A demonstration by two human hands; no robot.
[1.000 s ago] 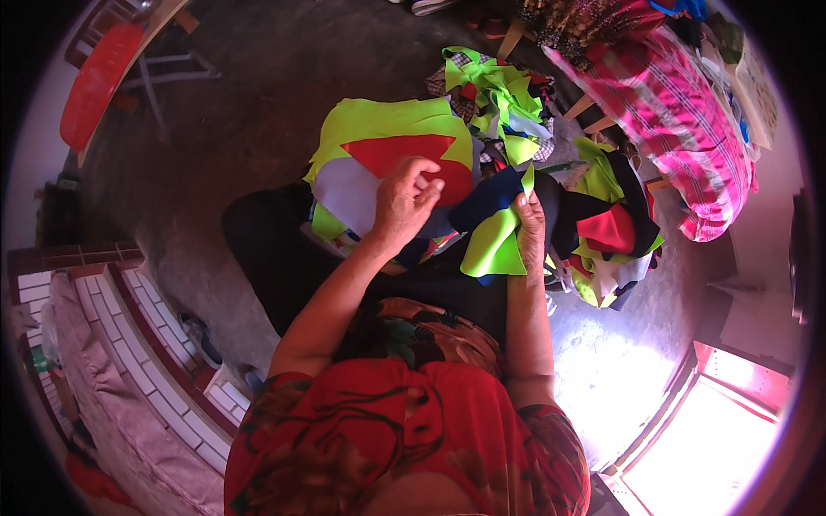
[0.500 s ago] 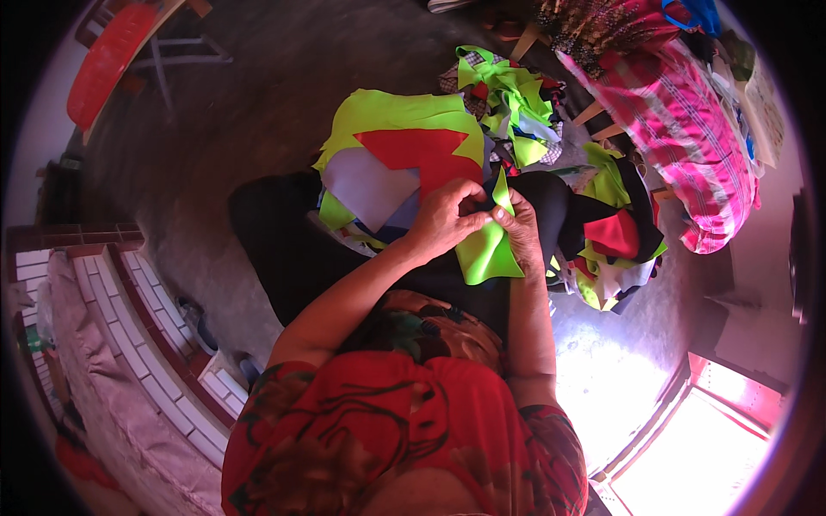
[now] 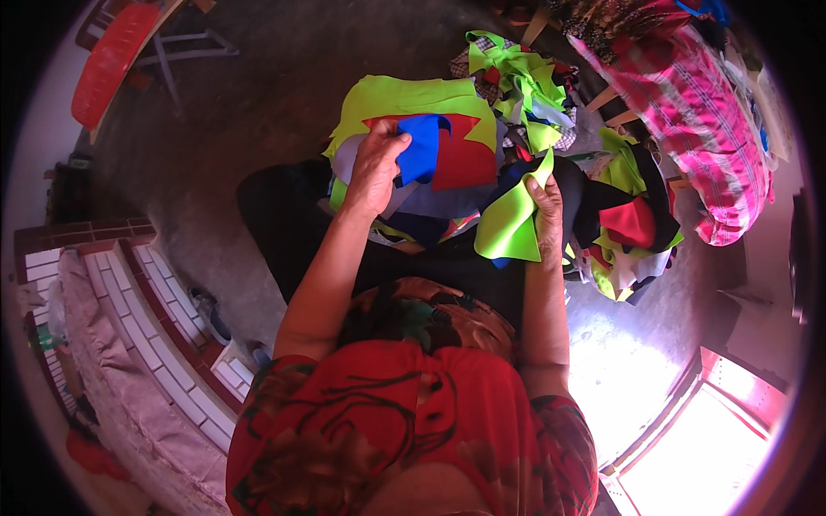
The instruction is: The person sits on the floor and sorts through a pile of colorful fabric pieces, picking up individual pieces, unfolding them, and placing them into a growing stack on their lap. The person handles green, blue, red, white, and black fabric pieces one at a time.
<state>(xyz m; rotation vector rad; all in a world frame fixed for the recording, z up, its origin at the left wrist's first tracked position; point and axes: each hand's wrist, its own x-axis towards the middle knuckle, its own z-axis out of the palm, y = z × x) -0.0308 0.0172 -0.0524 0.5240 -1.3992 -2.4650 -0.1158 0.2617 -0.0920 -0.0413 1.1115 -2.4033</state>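
My left hand (image 3: 372,170) pinches a blue fabric piece (image 3: 420,148) by its upper left edge. It hangs over a stack of cut fabric, where a lime-green layer (image 3: 404,93), a red piece (image 3: 465,163) and a grey one show. My right hand (image 3: 547,206) grips a lime-green fabric piece (image 3: 509,225), its pointed corner rising above the thumb. A bit of blue peeks out under that piece's lower edge. The two hands are apart, both above my lap.
A heap of lime-green and checked scraps (image 3: 520,82) lies beyond the stack. Another scrap pile (image 3: 628,228) sits right of my knee. Pink plaid cloth (image 3: 688,129) covers something at the far right. A red-topped stool or table (image 3: 112,64) stands far left.
My hands were together on the lime-green piece and have separated. The left has moved up and left and now has a blue piece; the right moved slightly right, keeping the green one.
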